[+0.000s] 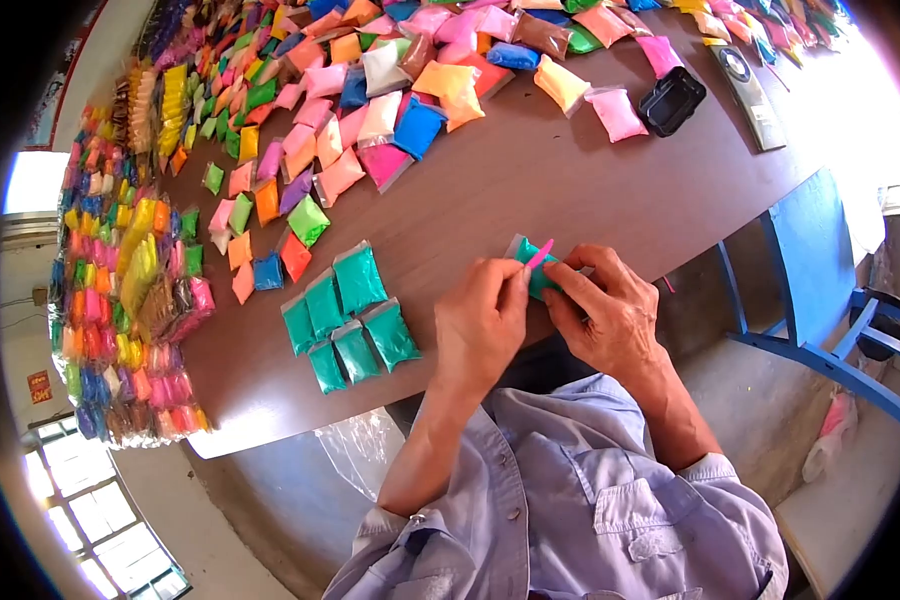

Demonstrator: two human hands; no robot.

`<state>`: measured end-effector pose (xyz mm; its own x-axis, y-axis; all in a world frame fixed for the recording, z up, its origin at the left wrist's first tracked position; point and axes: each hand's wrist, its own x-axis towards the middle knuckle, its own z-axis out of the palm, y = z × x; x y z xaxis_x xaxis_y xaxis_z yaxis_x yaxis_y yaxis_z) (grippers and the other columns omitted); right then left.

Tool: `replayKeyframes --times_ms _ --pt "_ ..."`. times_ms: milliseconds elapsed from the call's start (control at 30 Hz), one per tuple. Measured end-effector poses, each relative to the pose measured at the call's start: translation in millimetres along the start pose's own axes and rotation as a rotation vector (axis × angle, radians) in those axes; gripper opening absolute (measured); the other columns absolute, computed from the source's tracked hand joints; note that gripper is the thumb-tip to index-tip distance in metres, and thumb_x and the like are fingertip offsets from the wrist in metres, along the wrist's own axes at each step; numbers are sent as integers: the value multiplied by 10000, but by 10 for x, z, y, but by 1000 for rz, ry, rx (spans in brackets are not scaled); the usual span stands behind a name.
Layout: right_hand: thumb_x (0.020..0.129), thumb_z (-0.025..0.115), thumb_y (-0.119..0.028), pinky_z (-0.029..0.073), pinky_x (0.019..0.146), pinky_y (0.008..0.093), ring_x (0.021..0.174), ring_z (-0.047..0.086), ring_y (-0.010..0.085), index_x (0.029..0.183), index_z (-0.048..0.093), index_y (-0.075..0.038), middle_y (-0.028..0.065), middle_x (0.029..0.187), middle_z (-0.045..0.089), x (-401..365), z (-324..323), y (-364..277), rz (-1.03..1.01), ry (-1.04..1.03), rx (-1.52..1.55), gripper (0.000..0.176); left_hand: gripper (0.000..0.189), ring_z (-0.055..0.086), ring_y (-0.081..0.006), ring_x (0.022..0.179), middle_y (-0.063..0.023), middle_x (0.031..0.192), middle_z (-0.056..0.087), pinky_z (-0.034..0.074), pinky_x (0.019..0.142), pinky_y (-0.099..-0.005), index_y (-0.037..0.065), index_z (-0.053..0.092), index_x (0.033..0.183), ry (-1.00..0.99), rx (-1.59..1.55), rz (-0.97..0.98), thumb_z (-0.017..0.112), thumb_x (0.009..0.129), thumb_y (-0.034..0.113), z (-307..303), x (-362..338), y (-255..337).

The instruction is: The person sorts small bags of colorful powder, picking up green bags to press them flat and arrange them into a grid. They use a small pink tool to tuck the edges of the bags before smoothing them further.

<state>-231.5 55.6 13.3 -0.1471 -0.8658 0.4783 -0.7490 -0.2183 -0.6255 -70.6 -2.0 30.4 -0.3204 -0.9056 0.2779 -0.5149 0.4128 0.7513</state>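
Note:
Near the table's front edge, both my hands meet over a small teal-green plastic packet (539, 283). My right hand (607, 312) grips this packet from the right with closed fingers. Between the thumb and forefinger of my left hand (482, 318) is a thin pink stick (541, 254), lying across the top of the packet. The lower part of the packet is hidden by my fingers. Left of my hands, several similar teal-green packets (358, 278) lie grouped in two rows on the brown table (450, 205).
A big heap of coloured packets (380, 115) covers the table's far and left parts, with stacked packets (135, 300) along the left edge. At far right are a black open case (673, 101) and a phone (752, 100). A blue chair (815, 260) stands right.

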Motion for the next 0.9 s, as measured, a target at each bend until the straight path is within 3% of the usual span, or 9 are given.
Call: replayKeyframes --times_ms 133,467,567,667,833,900 --pt "738 843 -86 545 592 319 702 693 185 1021 764 -116 62 993 661 2 16 14 -9 18 -13 295 77 658 -192 616 -115 770 697 512 583 -329 4 699 922 -52 72 -90 746 935 63 -89 155 -175" --pt "725 847 -97 527 572 334 682 659 221 1011 768 -75 74 905 659 7 38 -1 14 38 -21 297 69 659 -216 626 -114 774 689 510 583 -342 14 701 922 -28 36 11 743 937 66 -73 -13 -111" --pt "724 859 -104 527 572 329 676 659 217 1009 767 -68 74 882 660 3 53 20 -2 46 -41 302 63 665 -183 648 -102 772 696 509 590 -328 19 703 921 7 94 -130 741 942 64 -158 48 -256" --pt "731 857 -98 529 573 326 658 660 214 999 769 -68 72 858 668 10 48 4 22 47 -20 284 64 663 -158 653 -98 782 701 507 586 -325 14 703 923 18 38 -50 742 942 62 -242 44 -11" --pt "725 877 -113 513 556 324 652 654 203 976 751 -91 44 835 648 13 87 -6 7 82 -21 281 72 662 -305 662 -130 808 683 512 596 -366 22 673 913 26 74 -38 741 925 41 -92 -86 -119" --pt "726 878 -116 514 558 326 653 655 204 976 752 -91 46 830 650 -11 69 -25 14 69 -31 281 73 662 -298 663 -131 806 683 511 594 -366 23 672 910 32 131 -41 743 921 37 -150 -41 -161"
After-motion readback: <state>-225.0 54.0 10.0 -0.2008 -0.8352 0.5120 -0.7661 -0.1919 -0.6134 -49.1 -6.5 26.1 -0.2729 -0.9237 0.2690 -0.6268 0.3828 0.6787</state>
